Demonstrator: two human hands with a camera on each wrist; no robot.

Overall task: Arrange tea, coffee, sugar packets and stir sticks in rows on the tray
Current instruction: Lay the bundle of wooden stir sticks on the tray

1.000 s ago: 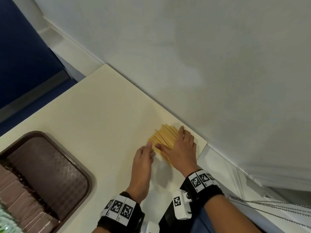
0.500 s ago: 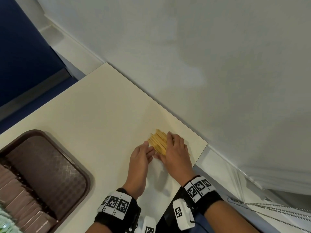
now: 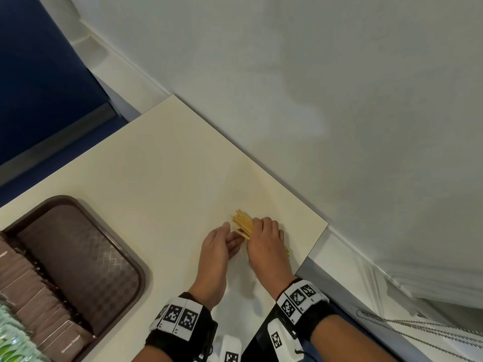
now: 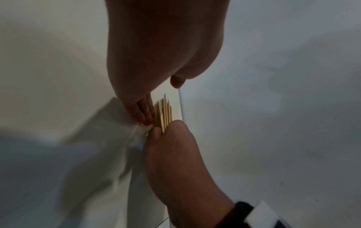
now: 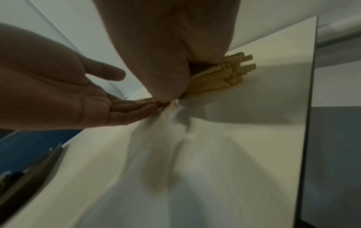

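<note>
Sticks: our right hand clasps the stir sticks near the table's far corner — light, stiff, slippery.
Hold: mid-bundle; left hand flat, steadying.

Even soft light in head view, wrist views dim, shadowed, blurred, edges warped

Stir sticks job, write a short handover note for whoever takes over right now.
Right hand: curled over the stir sticks, gathering them on the table near its far right corner.
Left hand: open, straight fingers against the bundle's side.
Tray: at left, brown packets in a row, green ones at the picture's edge; far part bare.
Done: packets in rows.
Left: lift the bundle, lay it in a row on the tray.
</note>
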